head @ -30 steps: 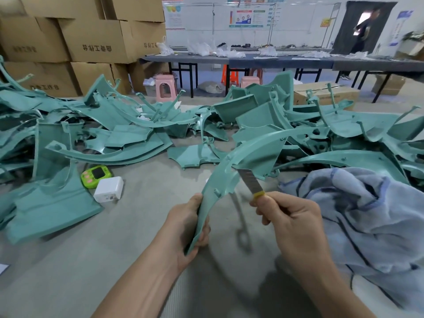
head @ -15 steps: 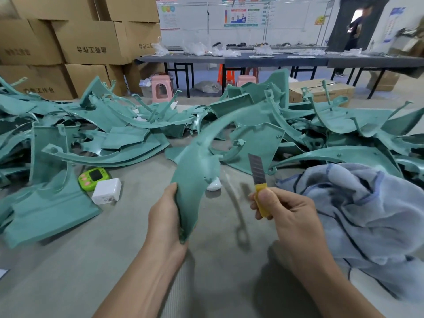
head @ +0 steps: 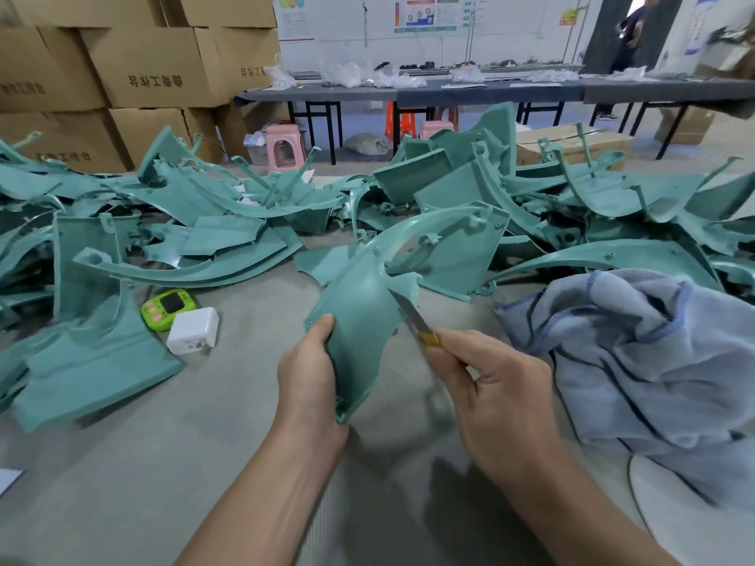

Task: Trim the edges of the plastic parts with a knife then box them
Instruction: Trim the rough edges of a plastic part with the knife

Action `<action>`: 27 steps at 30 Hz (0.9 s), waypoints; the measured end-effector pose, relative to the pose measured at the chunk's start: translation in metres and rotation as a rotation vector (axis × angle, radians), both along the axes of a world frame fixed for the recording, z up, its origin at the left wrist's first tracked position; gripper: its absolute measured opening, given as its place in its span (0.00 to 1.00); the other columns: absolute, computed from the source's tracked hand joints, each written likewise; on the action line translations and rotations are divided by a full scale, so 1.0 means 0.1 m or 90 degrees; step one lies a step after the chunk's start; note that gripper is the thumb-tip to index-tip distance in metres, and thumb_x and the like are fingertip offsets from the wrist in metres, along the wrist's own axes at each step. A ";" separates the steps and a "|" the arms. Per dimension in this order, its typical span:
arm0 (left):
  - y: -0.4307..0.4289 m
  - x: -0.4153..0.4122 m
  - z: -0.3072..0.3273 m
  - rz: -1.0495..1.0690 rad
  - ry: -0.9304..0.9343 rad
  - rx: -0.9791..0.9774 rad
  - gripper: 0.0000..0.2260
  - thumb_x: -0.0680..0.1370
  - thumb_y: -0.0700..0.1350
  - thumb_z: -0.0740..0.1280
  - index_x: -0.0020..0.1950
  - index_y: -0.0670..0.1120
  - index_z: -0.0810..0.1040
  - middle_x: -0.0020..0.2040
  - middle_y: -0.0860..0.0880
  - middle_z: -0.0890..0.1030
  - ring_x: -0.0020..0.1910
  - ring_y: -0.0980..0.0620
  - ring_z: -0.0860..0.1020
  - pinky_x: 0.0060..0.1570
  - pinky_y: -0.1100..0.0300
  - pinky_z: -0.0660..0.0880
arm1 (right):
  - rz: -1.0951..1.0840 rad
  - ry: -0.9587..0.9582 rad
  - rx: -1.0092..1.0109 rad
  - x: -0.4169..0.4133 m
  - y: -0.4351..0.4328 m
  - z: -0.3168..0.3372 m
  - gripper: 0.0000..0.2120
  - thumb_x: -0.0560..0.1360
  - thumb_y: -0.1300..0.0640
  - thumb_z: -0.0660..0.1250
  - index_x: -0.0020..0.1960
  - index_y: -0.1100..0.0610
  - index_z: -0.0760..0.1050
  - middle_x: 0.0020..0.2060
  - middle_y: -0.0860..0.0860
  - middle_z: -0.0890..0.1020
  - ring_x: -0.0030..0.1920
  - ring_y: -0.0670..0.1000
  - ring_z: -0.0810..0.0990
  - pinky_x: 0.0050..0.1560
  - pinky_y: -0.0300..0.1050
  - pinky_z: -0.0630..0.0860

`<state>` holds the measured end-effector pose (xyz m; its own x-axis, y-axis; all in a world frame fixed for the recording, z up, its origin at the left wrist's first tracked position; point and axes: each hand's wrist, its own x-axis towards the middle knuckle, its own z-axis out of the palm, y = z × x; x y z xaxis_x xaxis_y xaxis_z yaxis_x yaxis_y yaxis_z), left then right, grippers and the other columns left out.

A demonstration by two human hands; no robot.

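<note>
My left hand point(head: 308, 379) grips the lower end of a curved teal plastic part point(head: 367, 304), which arches up and to the right above the table. My right hand point(head: 488, 388) holds a yellow-handled utility knife point(head: 416, 322), and its blade lies against the part's right edge. Heaps of similar teal plastic parts point(head: 196, 239) cover the back and left of the table. An open cardboard box point(head: 572, 147) stands behind the pile at the right.
A green timer point(head: 165, 308) and a white charger block point(head: 192, 330) lie left of my hands. A crumpled blue-grey cloth point(head: 637, 361) is heaped at the right. Stacked cardboard boxes point(head: 135, 67) stand back left, a long dark table point(head: 449, 89) behind, and a person stands in the far doorway.
My left hand turned the part so its broad inner face shows. The knife swung from upright and apart to leaning left against the part's right edge.
</note>
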<state>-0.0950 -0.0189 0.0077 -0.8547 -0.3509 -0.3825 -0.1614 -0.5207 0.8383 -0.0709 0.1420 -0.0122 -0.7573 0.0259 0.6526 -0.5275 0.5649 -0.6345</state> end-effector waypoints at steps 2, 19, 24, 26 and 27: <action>-0.01 0.00 0.01 0.003 0.000 0.007 0.08 0.80 0.49 0.68 0.48 0.45 0.81 0.28 0.52 0.81 0.21 0.55 0.78 0.19 0.66 0.69 | -0.017 0.008 0.077 0.01 -0.01 0.01 0.07 0.79 0.52 0.68 0.50 0.52 0.84 0.38 0.45 0.84 0.39 0.49 0.81 0.40 0.48 0.78; 0.01 -0.04 -0.02 -0.025 -0.016 -0.016 0.08 0.82 0.48 0.66 0.45 0.45 0.80 0.25 0.55 0.79 0.20 0.58 0.75 0.20 0.69 0.68 | 0.084 -0.081 0.035 -0.02 0.12 0.03 0.09 0.77 0.45 0.68 0.51 0.48 0.81 0.35 0.46 0.81 0.33 0.46 0.77 0.35 0.45 0.74; 0.00 -0.04 -0.04 -0.032 -0.014 -0.004 0.09 0.82 0.47 0.66 0.44 0.45 0.78 0.23 0.54 0.77 0.18 0.57 0.74 0.18 0.68 0.66 | -0.002 -0.079 0.001 -0.03 0.07 -0.01 0.06 0.76 0.46 0.68 0.51 0.45 0.81 0.29 0.44 0.77 0.27 0.44 0.71 0.28 0.37 0.69; -0.01 -0.03 -0.03 -0.028 -0.010 -0.012 0.08 0.82 0.47 0.66 0.45 0.45 0.79 0.25 0.53 0.79 0.20 0.57 0.75 0.19 0.68 0.67 | -0.010 -0.066 -0.057 -0.05 0.11 0.02 0.06 0.75 0.46 0.70 0.51 0.42 0.81 0.30 0.44 0.79 0.28 0.44 0.73 0.29 0.37 0.70; -0.01 -0.04 -0.03 -0.023 -0.008 -0.016 0.08 0.82 0.47 0.66 0.45 0.45 0.80 0.26 0.53 0.79 0.20 0.57 0.75 0.19 0.68 0.67 | 0.042 -0.077 -0.044 -0.03 0.11 0.03 0.06 0.75 0.45 0.71 0.50 0.43 0.82 0.32 0.44 0.80 0.30 0.45 0.75 0.31 0.39 0.72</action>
<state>-0.0987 -0.0202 0.0046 -0.8622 -0.3290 -0.3851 -0.1910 -0.4930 0.8488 -0.0741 0.1533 -0.0095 -0.8322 0.0154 0.5542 -0.4788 0.4842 -0.7324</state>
